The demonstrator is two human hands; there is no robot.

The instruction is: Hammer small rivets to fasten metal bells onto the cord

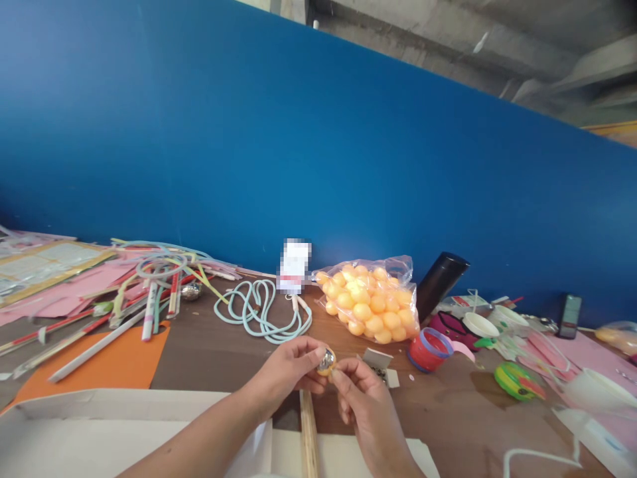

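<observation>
Small round piece (326,360), part silvery and part yellow-orange, was held up between the two hands, above the brown surface (199,352). Left hand (293,365): grasping the piece, thumb on its near face, fingers behind. Right hand (365,401): thumb and forefinger pinched at the piece's lower right edge.

Risk 1, judged highest: a slip. The piece looked smooth and curved, and only fingertips bore on it; uneven pressure from the two sides could have squeezed it out. If round enough, it could then have rolled along the surface.

Risk 2: denting or tearing. The silvery part looked like thin foil or shell; a hard thumb press could have creased it. Material not confirmed.

Risk 3: spill. A small open box (381,364) with small dark items sat just beyond the right hand; an outward swing of the knuckles could have tipped it. Contents too small to identify.

Risk 4: snag. The wooden stick (308,441) ran beneath the hands, its far end near the left fingers; a lowered wrist could have shifted it. Whether it touched the fingers: cannot tell.

Bag of orange balls (371,302) and red cup (432,348) stood farther out; lesser concern.
</observation>
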